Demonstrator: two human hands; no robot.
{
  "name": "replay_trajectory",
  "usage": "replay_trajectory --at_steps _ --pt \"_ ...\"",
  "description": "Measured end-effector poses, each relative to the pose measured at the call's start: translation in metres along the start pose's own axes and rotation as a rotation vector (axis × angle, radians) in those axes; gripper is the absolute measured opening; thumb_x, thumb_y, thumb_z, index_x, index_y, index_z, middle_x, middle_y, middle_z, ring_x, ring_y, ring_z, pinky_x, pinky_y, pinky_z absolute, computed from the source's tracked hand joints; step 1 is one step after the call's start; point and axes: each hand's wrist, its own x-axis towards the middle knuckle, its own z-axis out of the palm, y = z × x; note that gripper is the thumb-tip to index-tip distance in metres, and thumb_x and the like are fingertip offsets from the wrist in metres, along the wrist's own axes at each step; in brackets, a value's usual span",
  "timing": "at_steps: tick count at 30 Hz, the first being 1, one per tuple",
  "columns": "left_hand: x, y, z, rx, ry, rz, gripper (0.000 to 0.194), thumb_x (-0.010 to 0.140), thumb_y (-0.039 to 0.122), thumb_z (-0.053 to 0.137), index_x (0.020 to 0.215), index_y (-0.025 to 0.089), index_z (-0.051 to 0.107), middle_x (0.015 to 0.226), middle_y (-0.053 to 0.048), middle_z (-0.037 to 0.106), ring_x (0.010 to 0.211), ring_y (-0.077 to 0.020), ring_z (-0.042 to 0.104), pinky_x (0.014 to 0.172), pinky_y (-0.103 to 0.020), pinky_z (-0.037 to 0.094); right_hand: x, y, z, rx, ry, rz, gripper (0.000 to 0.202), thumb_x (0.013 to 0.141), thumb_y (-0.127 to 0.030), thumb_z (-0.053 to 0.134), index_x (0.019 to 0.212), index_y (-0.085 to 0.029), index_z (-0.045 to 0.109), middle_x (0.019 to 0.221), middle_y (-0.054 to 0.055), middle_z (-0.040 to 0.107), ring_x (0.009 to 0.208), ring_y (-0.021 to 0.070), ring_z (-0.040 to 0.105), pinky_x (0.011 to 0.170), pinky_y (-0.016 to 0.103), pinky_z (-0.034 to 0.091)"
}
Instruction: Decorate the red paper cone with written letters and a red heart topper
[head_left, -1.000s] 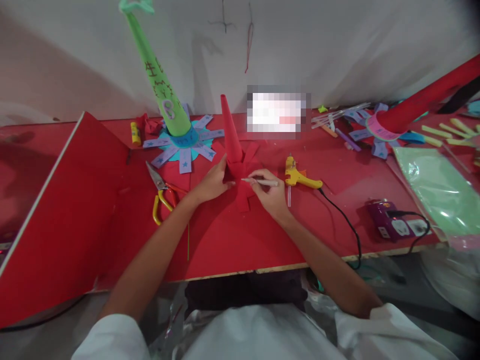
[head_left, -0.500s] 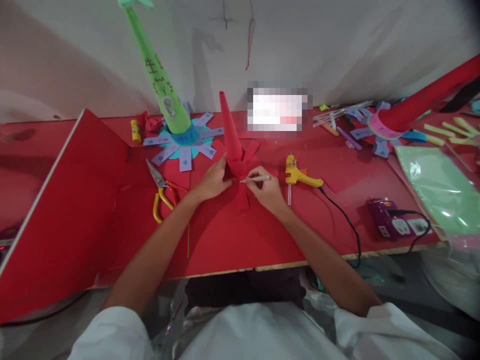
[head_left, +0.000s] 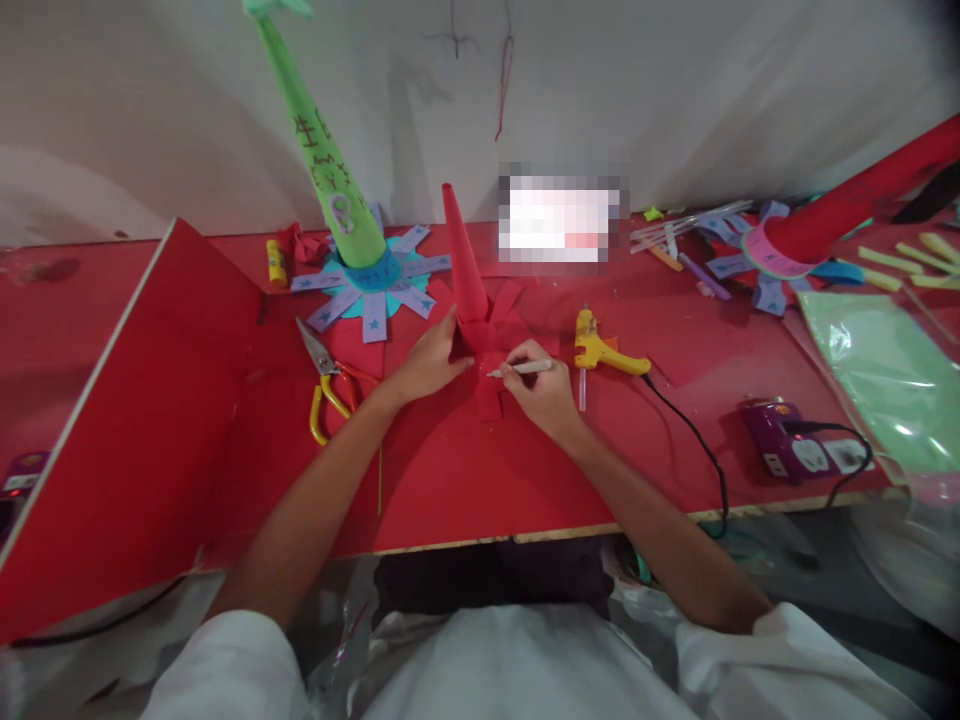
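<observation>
A red paper cone (head_left: 466, 265) stands on the table with flat red paper strips (head_left: 490, 400) spread around its base. My left hand (head_left: 435, 362) lies against the left side of that base, thumb and fingers apart; some fingertips are hidden behind the cone. In my right hand (head_left: 541, 385) is a pale, slim pen (head_left: 532, 367), pinched in a writing grip. Its tip points left, at the strip in front of the cone; whether it touches the paper is too small to tell.
Scissors (head_left: 321, 360) with yellow and orange handles lie left. A yellow glue gun (head_left: 600, 350) with a black cord sits right, near a purple box (head_left: 791, 445). A green decorated cone (head_left: 341, 190) stands behind; a red cone (head_left: 840, 215) leans far right. A red board (head_left: 142, 400) rises at left.
My right hand has shifted slightly right and toward me with the pen, its tip now lower on the strip. My left hand stays at the cone's base.
</observation>
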Motion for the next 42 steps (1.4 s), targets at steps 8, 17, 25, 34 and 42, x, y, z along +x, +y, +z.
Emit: replay_trajectory --at_steps 8,17,25,34,42 --pt "-0.001 -0.002 0.0 -0.002 0.002 -0.022 0.088 0.082 0.026 0.075 0.162 0.017 0.038 0.161 -0.021 0.054 0.148 -0.0406 0.055 0.126 -0.062 0.044 0.006 0.006 0.003 0.122 -0.07 0.06 0.021 0.098 -0.045 0.063 0.095 -0.025 0.066 0.083 0.002 0.072 0.068 0.0166 0.07 0.056 0.027 0.051" --pt "-0.001 -0.002 0.001 0.006 0.003 -0.011 0.09 0.083 0.027 0.076 0.162 0.016 0.036 0.162 -0.023 0.052 0.15 -0.0405 0.052 0.129 -0.062 0.041 0.007 0.009 0.004 0.07 -0.094 0.034 0.021 0.098 -0.045 0.064 0.096 -0.024 0.069 0.083 0.003 0.076 0.072 0.0178 0.07 0.06 0.029 0.051" --pt "-0.001 0.0 0.001 0.0 0.009 -0.009 0.089 0.083 0.025 0.075 0.163 0.018 0.037 0.159 -0.02 0.056 0.149 -0.0397 0.054 0.128 -0.062 0.043 0.003 0.004 0.001 -0.033 0.029 -0.007 0.015 0.095 -0.037 0.063 0.088 -0.025 0.067 0.08 0.002 0.074 0.071 0.018 0.067 0.068 0.031 0.051" --pt "-0.001 0.004 -0.002 -0.005 -0.014 -0.034 0.089 0.084 0.028 0.076 0.163 0.018 0.038 0.161 -0.021 0.054 0.149 -0.041 0.054 0.128 -0.063 0.042 -0.001 -0.001 0.0 -0.027 -0.067 -0.05 0.022 0.095 -0.04 0.06 0.08 -0.025 0.064 0.07 0.0 0.069 0.062 0.0161 0.06 0.064 0.03 0.047" --pt "-0.001 -0.002 0.001 0.0 -0.006 -0.024 0.089 0.083 0.028 0.077 0.163 0.018 0.039 0.163 -0.022 0.052 0.151 -0.0409 0.052 0.129 -0.062 0.041 0.002 0.002 0.001 -0.063 -0.104 -0.034 0.022 0.097 -0.042 0.061 0.085 -0.024 0.069 0.078 0.002 0.074 0.067 0.0167 0.063 0.067 0.03 0.048"
